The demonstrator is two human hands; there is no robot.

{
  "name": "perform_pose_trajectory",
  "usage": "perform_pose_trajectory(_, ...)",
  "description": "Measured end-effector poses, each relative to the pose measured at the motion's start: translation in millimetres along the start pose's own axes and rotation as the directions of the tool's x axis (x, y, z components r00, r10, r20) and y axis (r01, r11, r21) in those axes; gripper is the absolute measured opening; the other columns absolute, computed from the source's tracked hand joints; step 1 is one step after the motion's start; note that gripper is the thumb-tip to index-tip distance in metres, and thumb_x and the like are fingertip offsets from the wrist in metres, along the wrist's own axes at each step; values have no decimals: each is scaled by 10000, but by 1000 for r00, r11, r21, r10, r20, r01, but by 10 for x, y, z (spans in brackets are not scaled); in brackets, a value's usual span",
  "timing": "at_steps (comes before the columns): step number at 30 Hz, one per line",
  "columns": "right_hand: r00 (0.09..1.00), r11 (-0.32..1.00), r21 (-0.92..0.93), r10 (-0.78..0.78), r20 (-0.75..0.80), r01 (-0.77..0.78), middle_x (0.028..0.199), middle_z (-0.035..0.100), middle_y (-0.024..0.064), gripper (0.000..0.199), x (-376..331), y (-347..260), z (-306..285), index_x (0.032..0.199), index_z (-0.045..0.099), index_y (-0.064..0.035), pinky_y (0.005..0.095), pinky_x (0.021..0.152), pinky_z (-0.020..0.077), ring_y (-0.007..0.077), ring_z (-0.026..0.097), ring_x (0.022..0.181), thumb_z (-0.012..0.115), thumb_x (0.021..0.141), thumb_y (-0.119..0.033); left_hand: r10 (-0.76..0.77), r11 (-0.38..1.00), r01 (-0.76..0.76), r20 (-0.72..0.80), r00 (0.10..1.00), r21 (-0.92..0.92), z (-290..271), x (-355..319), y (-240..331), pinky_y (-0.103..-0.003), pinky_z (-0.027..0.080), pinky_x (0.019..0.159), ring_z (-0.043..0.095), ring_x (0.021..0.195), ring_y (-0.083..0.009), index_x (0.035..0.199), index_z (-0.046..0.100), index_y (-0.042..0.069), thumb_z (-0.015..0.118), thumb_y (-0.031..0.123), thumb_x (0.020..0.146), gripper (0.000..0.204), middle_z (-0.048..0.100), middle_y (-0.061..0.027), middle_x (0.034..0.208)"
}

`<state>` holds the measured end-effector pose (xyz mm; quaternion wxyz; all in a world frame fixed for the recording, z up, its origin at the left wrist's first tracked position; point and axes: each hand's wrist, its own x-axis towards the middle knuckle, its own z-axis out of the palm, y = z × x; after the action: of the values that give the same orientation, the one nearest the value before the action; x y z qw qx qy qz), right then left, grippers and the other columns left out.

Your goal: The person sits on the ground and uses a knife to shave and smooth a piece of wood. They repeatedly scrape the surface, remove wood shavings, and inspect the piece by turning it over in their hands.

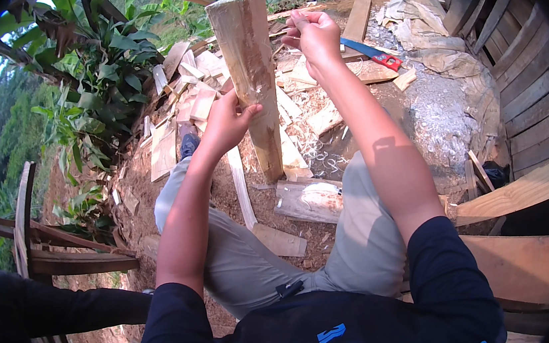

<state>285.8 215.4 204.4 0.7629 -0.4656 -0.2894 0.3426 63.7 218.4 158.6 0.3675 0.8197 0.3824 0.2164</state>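
Note:
A pale wooden post (251, 60), broad at the top and narrower below, stands nearly upright in front of me. My left hand (229, 119) grips its left side at mid-height, thumb across the near face. To the right of the post's upper part, my right hand (315, 36) is raised with thumb and fingertips pinched together. Whatever those fingertips may hold is too small to make out. Close to the post's foot, between my legs, lies a short split log (308, 201). A handsaw (372, 53) with a blue blade and red handle rests beyond my right wrist.
Split wood pieces (203, 98) and shavings litter the ground ahead. A crumpled sheet (438, 40) lies at right beside a plank wall (536, 87). Wooden rails (25, 218) and another person's dark sleeve (88, 303) are at left, with leafy plants (102, 62) behind.

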Motion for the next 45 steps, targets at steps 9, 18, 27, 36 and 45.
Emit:
perform_pose_trajectory(9, 920, 897, -391, -42, 389, 206, 839, 730, 87, 386, 5, -53, -87, 924, 746, -22, 335, 774, 560, 159, 695, 803, 704, 953, -404, 8, 999, -15, -135, 991, -48, 14, 37, -231, -389, 548, 812, 715, 909, -259, 1178, 601, -39, 760, 177, 930, 366, 734, -189, 977)
perform_pose_trajectory(18, 819, 718, -445, -309, 484, 534, 745, 666, 20, 403, -313, 24, 153, 919, 695, -27, 258, 565, 514, 90, 633, 617, 613, 1023, -408, 10, 999, -16, -128, 992, -47, 55, 114, -294, -371, 548, 943, 686, 1073, -203, 1281, 535, -37, 710, 114, 968, 389, 708, -163, 1159)
perform_pose_trajectory(27, 892, 990, 137, -39, 450, -25, 820, 666, 22, 221, -313, -246, 98, 1010, 677, -55, 237, 561, 455, 75, 553, 602, 618, 1020, -268, 46, 999, -47, -79, 996, -5, 49, 27, -93, -385, 560, 931, 704, 1036, -222, 1240, 574, -54, 732, 137, 955, 378, 718, -161, 1093)
perform_pose_trajectory(36, 989, 980, 144, -123, -88, 134, 971, 702, 49, 197, 419, -321, -656, 1059, 629, -54, 237, 565, 486, 86, 586, 655, 719, 917, -157, -40, 998, 45, -108, 993, 43, -27, -10, 19, -360, 577, 853, 721, 931, -220, 1206, 605, -59, 750, 155, 941, 370, 729, -176, 1037)
perform_pose_trajectory(45, 783, 615, -670, 133, 608, 416, 732, 692, 21, 432, -100, -125, -191, 800, 718, -42, 285, 597, 495, 90, 615, 654, 820, 849, -458, 10, 1000, -7, -179, 984, 18, -43, 3, -139, -344, 550, 760, 713, 886, -185, 1158, 620, -52, 725, 166, 956, 315, 743, -148, 995)
